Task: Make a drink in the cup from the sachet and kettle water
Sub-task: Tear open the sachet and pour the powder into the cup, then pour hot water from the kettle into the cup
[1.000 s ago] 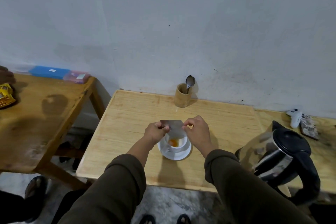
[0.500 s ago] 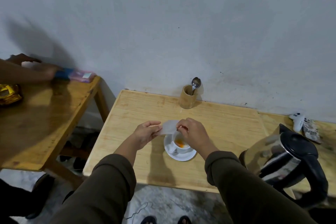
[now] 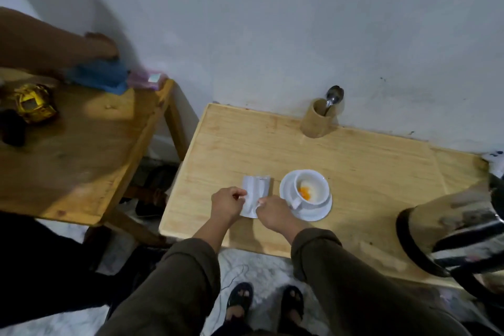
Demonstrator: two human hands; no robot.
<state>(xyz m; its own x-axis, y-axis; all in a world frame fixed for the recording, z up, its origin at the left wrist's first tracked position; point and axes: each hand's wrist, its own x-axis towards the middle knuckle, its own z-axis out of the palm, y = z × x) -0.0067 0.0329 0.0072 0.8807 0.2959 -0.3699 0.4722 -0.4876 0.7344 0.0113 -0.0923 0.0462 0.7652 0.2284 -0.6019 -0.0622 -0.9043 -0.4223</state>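
Hands (image 3: 228, 203) (image 3: 272, 209) pinch flat silvery sachet (image 3: 255, 195) — orange powder in cup (image 3: 309, 190).

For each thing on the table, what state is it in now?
sachet: opened, held by left hand and right hand
cup: upright on saucer, orange powder inside, no water
kettle: standing, untouched
spoon: standing in wooden holder

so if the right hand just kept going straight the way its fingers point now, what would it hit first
The right hand points up-left at the sachet it already pinches, with the left hand on the sachet's other side. So the sachet comes first, then probably the left hand's fingers; depth is unclear.
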